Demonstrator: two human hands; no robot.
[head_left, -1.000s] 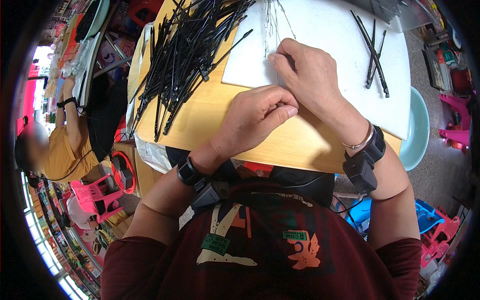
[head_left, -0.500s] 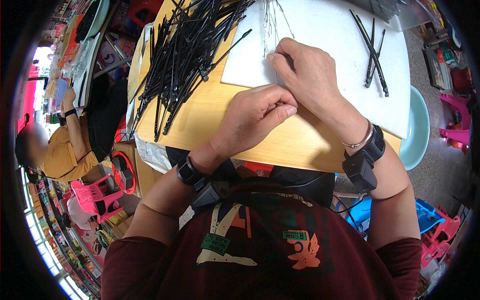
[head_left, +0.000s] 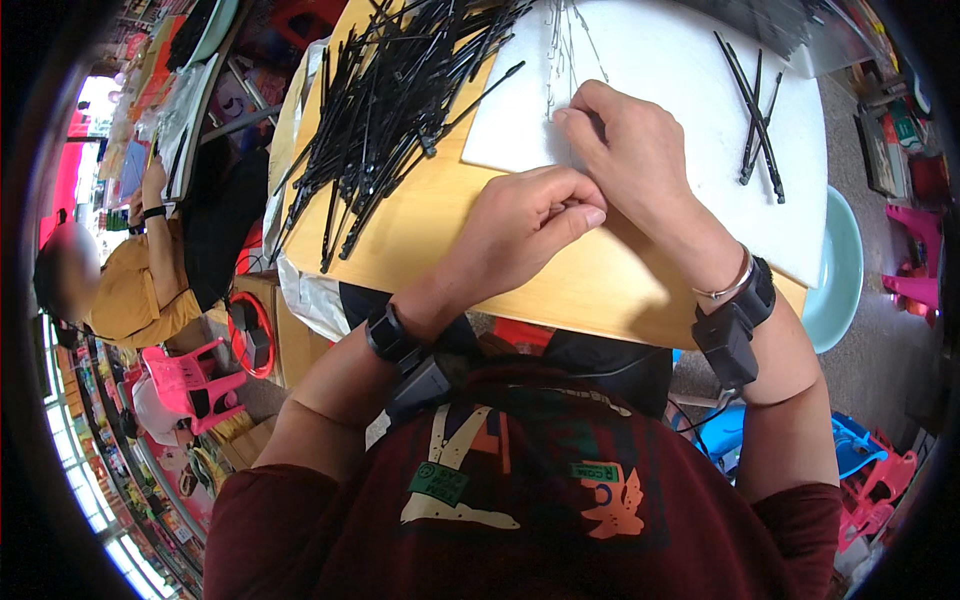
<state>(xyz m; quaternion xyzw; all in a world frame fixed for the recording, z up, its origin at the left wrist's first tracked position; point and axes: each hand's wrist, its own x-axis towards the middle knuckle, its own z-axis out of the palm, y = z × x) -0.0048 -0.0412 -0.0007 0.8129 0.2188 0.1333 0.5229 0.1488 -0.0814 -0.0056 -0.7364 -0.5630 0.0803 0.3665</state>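
Note:
Over the near edge of the white foam board, my two hands work close together. My left hand is closed, thumb against the curled fingers, and whatever sits in its pinch is hidden. Just beyond it, to the right, my right hand is closed too, its thumb and forefinger pinched on something too fine to make out. Several thin metal wires lie on the board past my right fingertips. To the left is a big heap of slim black rods. A few black rods lie crossed on the board's right side.
The board rests on a wooden table. A clear plastic bin stands at the far right, and a pale green basin is beside the table. At left, a person in a mustard top sits at another table near a pink stool.
The view has shifted slightly, so the table and my hands appear a little farther right. My hands keep nearly the same closed pose.

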